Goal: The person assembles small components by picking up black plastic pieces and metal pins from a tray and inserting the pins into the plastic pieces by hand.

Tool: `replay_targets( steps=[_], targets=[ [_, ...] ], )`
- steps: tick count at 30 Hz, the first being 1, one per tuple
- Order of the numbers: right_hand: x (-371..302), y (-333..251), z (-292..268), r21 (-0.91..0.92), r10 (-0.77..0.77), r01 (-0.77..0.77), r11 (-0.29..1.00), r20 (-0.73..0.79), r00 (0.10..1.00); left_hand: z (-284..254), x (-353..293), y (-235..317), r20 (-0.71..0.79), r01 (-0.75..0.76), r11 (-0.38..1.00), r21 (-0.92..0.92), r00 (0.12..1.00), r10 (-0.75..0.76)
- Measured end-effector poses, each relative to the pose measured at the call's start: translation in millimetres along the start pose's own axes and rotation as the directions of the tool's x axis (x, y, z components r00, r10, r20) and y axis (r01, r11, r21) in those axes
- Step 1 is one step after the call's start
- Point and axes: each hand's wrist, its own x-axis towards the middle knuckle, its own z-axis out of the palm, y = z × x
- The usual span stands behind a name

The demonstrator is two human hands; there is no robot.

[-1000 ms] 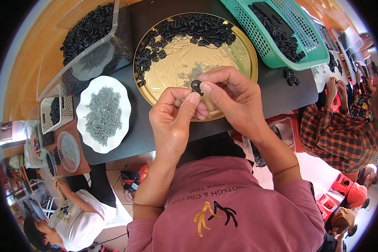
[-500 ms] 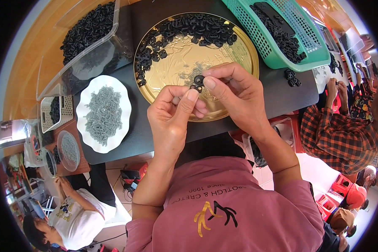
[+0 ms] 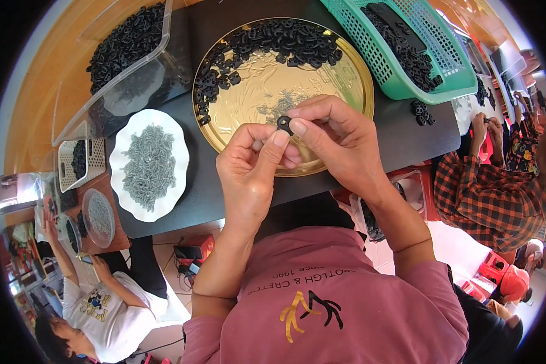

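Over the near part of a round gold tray, my two hands meet fingertip to fingertip. Between them is a small black plastic part with a hole in it. My left hand pinches it from the left with thumb and forefinger. From the right, thumb and forefinger of my right hand press on the same part. Many loose black parts are heaped along the tray's far and left rim. Thin grey pins or screws lie scattered in the tray's middle, partly hidden by my fingers.
Left of the tray stands a white scalloped plate heaped with grey pins. A clear bin of black parts is at far left, a green basket at far right. Co-workers sit on both sides, one in a white shirt, another in a checked shirt.
My fingers have come closer together. Two black pieces seen slightly apart now appear as one, pressed between both hands. At left, a co-worker has raised one arm.
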Motion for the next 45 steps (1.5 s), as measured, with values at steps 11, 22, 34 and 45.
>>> replay_targets(
  steps=[11,22,34,45],
  targets=[
    [-1.4,1.6,0.6,0.036,0.06,-0.061,0.998,0.012,0.998,-4.7,2.3,-4.2,0.002,0.006,1.0,0.025,1.0,-0.006],
    [5.8,-12.0,-33.8,-0.397,0.181,-0.091,0.913,0.195,0.964,-12.2,-4.9,1.9,-0.007,0.01,0.999,0.033,1.0,-0.01],
    [5.8,-16.2,-22.7,-0.338,0.076,0.003,0.941,0.22,0.973,-15.2,-5.6,7.5,0.104,0.064,0.998,0.003,0.993,-0.064],
    [13.4,-27.1,-23.2,-0.427,-0.074,0.262,0.865,0.407,0.91,-7.9,-6.1,8.2,0.149,0.04,0.999,0.036,0.988,-0.045]
  ],
)
